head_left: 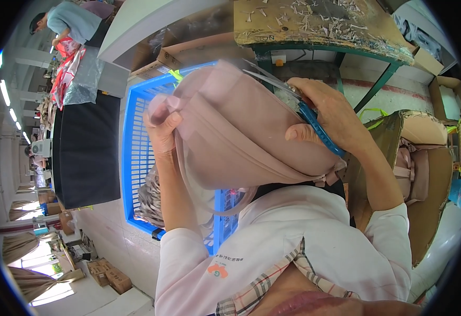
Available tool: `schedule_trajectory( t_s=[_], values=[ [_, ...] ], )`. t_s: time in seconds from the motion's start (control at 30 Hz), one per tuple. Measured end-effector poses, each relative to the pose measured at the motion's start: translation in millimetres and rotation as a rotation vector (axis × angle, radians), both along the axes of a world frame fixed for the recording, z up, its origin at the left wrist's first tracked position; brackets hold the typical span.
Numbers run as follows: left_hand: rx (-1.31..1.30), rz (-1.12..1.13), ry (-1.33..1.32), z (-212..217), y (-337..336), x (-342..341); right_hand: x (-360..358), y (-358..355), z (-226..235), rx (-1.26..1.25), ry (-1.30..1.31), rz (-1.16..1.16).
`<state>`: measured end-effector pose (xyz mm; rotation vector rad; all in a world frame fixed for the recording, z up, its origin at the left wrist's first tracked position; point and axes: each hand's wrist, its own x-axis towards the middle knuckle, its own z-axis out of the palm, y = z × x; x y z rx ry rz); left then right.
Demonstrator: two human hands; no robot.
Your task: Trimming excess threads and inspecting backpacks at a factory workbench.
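A soft dusty-pink bag [251, 139] with seams and a thin strap spreads in front of my body, tilted and partly blurred. My left hand [162, 129] is closed on its left edge, thumb on top, where loose pink material bunches up. In my right hand [328, 108] is a pair of scissors [315, 124] with blue handles. Its blades point up and to the left over the bag's far right edge and look slightly apart. Some fingers of the right hand are hidden behind the handles and the bag.
Behind the bag stands a blue plastic basket [127, 158] holding pale crumpled pieces [154, 197]. A worn table [251, 37] strewn with scraps is at the back. At right, a cardboard box [430, 221] holds more pink bags [417, 174]. Another person [77, 26] works at far left.
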<state>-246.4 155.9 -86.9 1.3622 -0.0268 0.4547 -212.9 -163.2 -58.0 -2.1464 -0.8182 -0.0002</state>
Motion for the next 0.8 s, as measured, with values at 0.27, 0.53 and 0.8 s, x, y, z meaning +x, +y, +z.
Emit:
schedule_trajectory(
  t_s=[0.27,0.53,0.8],
  values=[
    [0.067,-0.034,-0.026,1,-11,5,6,5,8,-0.051,-0.157,-0.016],
    [0.106,-0.081,-0.033,1,-8,7,8,8,-1,0.085,-0.172,-0.023],
    [0.054,-0.066,-0.03,5,-15,6,7,2,3,-0.039,-0.203,-0.021]
  ],
)
